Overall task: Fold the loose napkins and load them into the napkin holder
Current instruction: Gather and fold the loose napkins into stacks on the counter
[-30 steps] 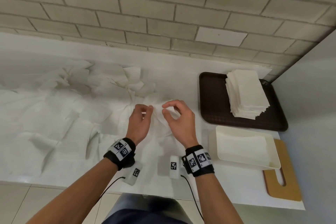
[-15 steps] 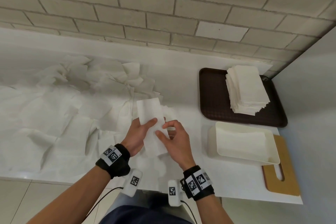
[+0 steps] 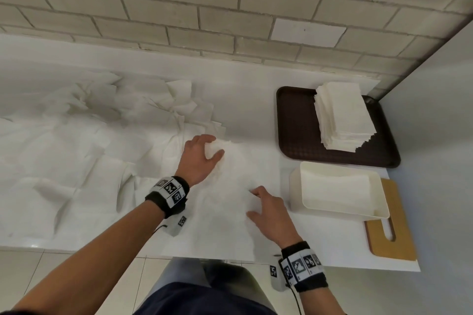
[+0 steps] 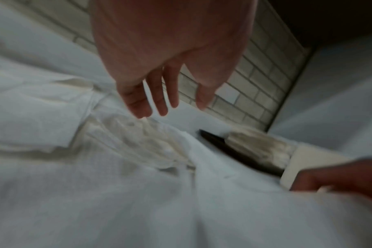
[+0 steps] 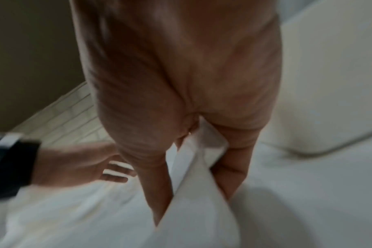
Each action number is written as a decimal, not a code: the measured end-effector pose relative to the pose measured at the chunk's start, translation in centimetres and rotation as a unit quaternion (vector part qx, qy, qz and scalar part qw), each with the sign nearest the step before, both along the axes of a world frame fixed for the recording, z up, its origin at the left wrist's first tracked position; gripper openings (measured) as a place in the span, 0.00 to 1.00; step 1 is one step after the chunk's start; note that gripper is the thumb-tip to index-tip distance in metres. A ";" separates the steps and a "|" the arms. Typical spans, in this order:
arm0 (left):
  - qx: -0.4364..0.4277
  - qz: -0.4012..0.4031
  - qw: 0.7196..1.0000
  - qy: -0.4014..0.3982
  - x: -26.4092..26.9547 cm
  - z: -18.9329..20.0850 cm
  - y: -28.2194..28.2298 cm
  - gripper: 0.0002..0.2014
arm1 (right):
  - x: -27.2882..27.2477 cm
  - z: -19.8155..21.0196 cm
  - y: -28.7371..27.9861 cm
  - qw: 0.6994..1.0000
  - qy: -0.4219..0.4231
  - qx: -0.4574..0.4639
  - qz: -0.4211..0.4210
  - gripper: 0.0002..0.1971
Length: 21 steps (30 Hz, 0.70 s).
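Spreading a napkin (image 3: 230, 202) on the bench (image 3: 256, 110).
Left grip (image 3: 198, 158) released, fingers loose above the far edge; right grip (image 3: 271, 215) pinching the near-right edge.

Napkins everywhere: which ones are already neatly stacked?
The squared pile of folded napkins on the brown tray; the others lie loose, crumpled across the counter.

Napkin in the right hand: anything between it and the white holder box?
Nothing visible. The right hand pinches the napkin just left of the napkin holder, whose top is open. The left hand is further left, on the loose pile.
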<state>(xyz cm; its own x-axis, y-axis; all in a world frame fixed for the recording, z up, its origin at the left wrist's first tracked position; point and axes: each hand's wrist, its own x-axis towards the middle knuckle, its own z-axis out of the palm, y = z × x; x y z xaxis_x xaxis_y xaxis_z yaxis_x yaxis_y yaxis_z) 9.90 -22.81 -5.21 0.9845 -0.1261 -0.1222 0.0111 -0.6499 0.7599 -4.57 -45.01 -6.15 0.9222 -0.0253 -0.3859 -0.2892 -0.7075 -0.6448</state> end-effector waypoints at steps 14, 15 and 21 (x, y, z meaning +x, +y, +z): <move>-0.098 -0.126 0.987 -0.027 0.0 -0.2 -0.4 0.06 | 3.3 1.7 1.6 0.960 -0.248 0.024 -0.128 0.30; -0.112 -0.134 0.984 -0.036 -0.3 0.3 -0.2 0.06 | 4.1 2.1 1.5 0.960 -0.222 0.079 -0.150 0.34; -0.095 -0.172 0.976 -0.092 -1.1 1.8 1.3 0.09 | 5.6 5.0 1.1 0.934 -0.233 0.182 -0.201 0.07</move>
